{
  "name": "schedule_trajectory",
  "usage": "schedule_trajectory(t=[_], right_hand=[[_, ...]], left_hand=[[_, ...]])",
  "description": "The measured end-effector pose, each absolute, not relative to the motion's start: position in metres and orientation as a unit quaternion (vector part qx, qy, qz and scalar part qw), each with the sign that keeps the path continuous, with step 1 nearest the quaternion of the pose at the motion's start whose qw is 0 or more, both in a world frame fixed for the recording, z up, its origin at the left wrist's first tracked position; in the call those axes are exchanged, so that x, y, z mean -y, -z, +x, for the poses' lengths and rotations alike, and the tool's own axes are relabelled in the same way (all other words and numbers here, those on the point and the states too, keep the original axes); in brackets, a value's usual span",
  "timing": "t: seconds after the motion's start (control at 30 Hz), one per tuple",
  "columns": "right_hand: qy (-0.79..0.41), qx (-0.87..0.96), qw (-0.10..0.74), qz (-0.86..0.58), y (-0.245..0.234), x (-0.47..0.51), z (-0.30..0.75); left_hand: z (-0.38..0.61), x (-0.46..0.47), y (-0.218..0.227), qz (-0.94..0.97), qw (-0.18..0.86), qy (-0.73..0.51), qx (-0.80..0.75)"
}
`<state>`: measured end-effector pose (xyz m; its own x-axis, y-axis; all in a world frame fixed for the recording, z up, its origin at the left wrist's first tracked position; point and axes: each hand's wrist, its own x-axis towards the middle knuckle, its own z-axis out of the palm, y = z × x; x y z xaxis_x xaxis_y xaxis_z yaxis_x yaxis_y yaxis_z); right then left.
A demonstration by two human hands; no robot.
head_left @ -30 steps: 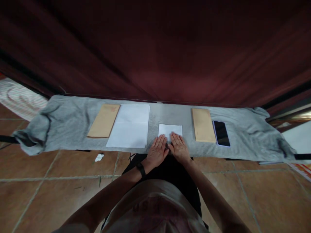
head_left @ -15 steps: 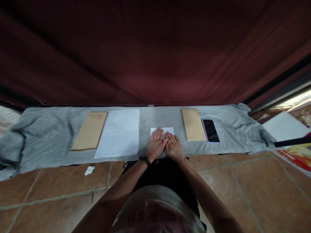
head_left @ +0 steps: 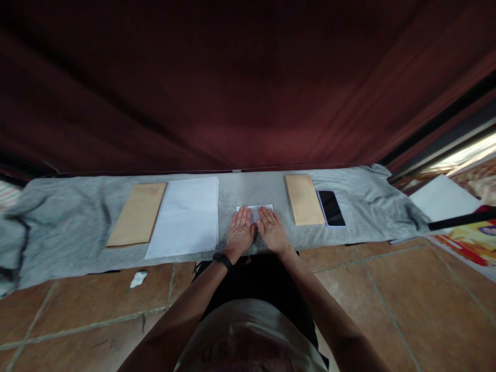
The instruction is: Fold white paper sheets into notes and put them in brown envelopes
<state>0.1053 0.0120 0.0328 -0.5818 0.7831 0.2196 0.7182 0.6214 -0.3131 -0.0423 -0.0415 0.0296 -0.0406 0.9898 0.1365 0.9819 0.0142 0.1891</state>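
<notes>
A small folded white sheet of paper [head_left: 254,211] lies on the grey cloth in front of me, mostly covered by my hands. My left hand [head_left: 239,231], with a dark band at the wrist, presses flat on its left part, fingers stretched out. Flat on the right part rests my right hand [head_left: 272,228], its fingers pointing away from me. A narrow gap between the thumbs shows some of the paper. To the left lies a stack of large white sheets [head_left: 186,217], beside a brown envelope [head_left: 137,214]. Another stack of brown envelopes [head_left: 305,200] is at the right.
A phone [head_left: 331,208] in a pale purple case lies right of the right-hand envelopes. The grey cloth [head_left: 77,217] covers a long, narrow bench. Behind it hangs a dark red curtain [head_left: 240,93]. A crumpled white scrap [head_left: 138,279] is on the tiled floor.
My hands have moved apart, the left towards the left edge of the folded paper and the right slightly outward. The view has shifted slightly.
</notes>
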Motion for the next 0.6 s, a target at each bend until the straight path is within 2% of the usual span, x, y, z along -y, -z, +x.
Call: schedule_trajectory(t=[0.27, 0.6], right_hand=[[-0.079, 0.894, 0.15, -0.415, -0.025, -0.01, 0.096], [-0.073, 0.879, 0.183, -0.433, -0.018, -0.019, 0.111]], left_hand=[[-0.042, 0.041, -0.026, 0.692, 0.011, -0.119, -0.712], [-0.041, 0.043, -0.031, 0.691, 0.006, -0.121, -0.713]])
